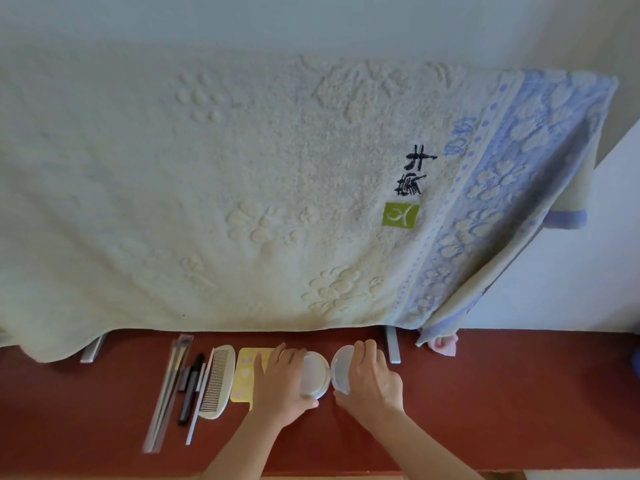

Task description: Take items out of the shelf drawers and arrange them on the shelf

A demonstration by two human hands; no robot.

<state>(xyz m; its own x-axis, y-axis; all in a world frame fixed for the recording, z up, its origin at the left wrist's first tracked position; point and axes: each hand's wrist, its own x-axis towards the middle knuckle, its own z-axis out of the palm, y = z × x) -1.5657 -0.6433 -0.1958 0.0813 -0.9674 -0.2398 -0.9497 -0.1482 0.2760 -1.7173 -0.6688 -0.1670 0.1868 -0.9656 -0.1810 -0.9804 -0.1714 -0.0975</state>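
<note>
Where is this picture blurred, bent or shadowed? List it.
Head view: wide-angle lens bows the towel and red shelf; the clear sleeve smears at its near end; soft even light, no glare; faint shadow under the towel hem; round compact is sharp.

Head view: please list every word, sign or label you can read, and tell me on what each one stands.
"井", black stitching on the towel; the character below it is too blurred to read.
Green label on the towel: a white curved sign, no letters.
Blue marks by the towel's border: unreadable.
Compact and comb: no text visible.
</note>
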